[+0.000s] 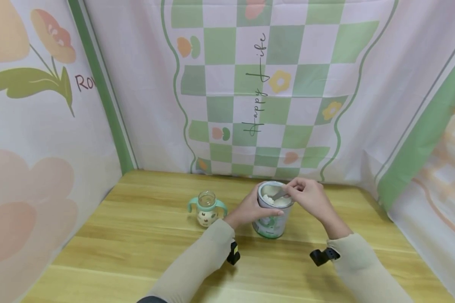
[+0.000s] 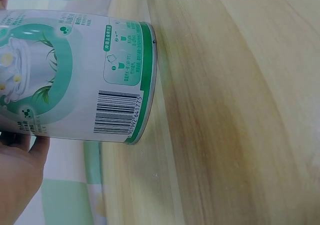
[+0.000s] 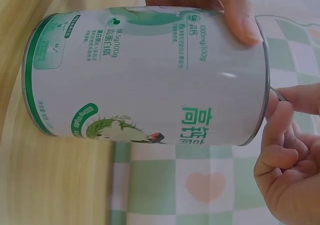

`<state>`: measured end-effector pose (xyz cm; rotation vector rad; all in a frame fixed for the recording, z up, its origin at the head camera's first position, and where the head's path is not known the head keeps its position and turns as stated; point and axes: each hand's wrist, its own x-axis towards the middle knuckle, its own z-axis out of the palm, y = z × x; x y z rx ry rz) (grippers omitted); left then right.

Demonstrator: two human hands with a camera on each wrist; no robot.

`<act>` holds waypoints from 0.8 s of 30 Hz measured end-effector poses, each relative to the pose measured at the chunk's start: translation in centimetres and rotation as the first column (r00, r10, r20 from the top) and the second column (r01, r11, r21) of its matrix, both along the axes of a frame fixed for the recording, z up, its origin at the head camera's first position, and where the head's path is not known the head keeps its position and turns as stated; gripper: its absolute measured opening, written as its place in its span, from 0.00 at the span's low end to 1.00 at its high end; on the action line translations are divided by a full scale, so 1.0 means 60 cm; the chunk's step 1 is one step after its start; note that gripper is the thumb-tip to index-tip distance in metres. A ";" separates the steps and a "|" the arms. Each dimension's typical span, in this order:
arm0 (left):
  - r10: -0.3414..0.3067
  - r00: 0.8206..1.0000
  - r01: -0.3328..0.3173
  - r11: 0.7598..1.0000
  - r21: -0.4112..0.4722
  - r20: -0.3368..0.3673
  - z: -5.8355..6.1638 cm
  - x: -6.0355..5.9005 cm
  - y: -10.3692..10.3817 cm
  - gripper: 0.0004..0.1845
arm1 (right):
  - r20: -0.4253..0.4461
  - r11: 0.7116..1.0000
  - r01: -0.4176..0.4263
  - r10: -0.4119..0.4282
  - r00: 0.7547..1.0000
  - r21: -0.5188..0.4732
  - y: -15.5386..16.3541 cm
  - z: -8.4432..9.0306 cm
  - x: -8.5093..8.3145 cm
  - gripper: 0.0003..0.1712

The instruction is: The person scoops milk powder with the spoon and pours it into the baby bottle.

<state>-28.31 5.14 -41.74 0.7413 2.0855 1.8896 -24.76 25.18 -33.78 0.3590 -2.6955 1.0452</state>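
A white and green milk powder can (image 1: 271,223) stands open at the top on the table, pale powder (image 1: 268,199) showing inside. My left hand (image 1: 249,209) grips it round the side, its thumb across the front near the rim. Over the rim, my right hand (image 1: 310,195) pinches the handle of a grey spoon (image 1: 278,195) that slants down into the can; the spoon's far end is hidden in the powder. The right wrist view shows the can's printed side (image 3: 145,80) and the right fingers (image 3: 280,105) pinching the thin handle at its mouth.
To the left of the can, a clear baby bottle (image 1: 207,215) with mint-green side handles stands without a lid. The wooden table (image 1: 136,244) ends at the back against a green-checked cloth (image 1: 250,139); more printed cloths hang at both sides.
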 end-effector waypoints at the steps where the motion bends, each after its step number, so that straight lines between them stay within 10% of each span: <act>1: 0.004 1.000 -0.004 1.000 -0.007 0.002 0.000 0.000 0.000 0.47 | -0.006 1.000 0.008 -0.008 1.000 -0.011 0.000 0.000 0.001 0.19; 24: 0.000 1.000 0.000 1.000 -0.018 -0.010 -0.001 -0.001 0.000 0.46 | -0.349 0.998 0.000 -0.022 0.937 -0.063 0.004 -0.028 0.009 0.09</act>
